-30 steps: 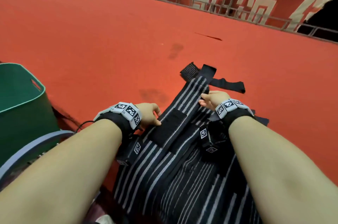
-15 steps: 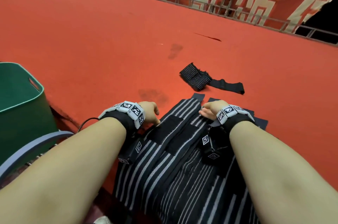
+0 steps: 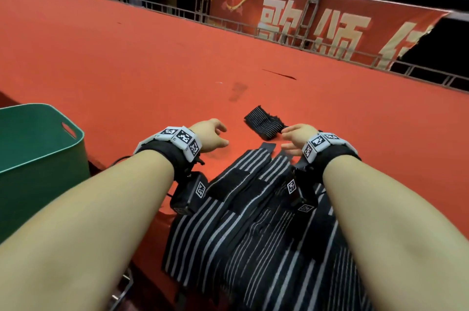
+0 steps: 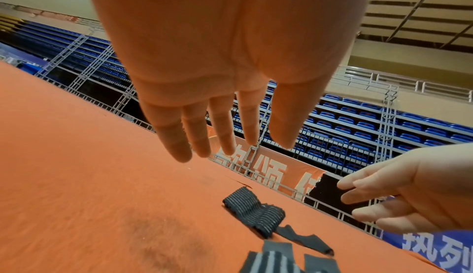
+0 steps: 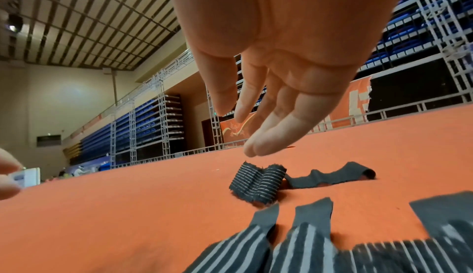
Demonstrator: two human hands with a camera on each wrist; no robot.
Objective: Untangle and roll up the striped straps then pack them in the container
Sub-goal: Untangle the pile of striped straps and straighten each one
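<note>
Several black straps with grey stripes (image 3: 243, 221) lie side by side on the red table (image 3: 127, 69), their ends pointing away from me. One crumpled striped strap (image 3: 264, 124) (image 4: 256, 214) (image 5: 257, 184) lies further out, with a plain black tail. My left hand (image 3: 212, 135) (image 4: 217, 115) hovers above the table to the left of the straps, fingers straight and empty. My right hand (image 3: 295, 139) (image 5: 261, 115) hovers just right of the crumpled strap, fingers loose, holding nothing. The green container (image 3: 45, 158) stands at my left.
A metal railing (image 3: 279, 38) and a red banner (image 3: 317, 23) run along the table's far edge. A dark smudge (image 3: 237, 91) marks the cloth beyond my hands. A grey curved bar shows near my left forearm.
Both hands have let go of the flat straps and moved forward and up toward the crumpled strap. The strap end that lay over the crumpled one a second ago now lies with the others.
</note>
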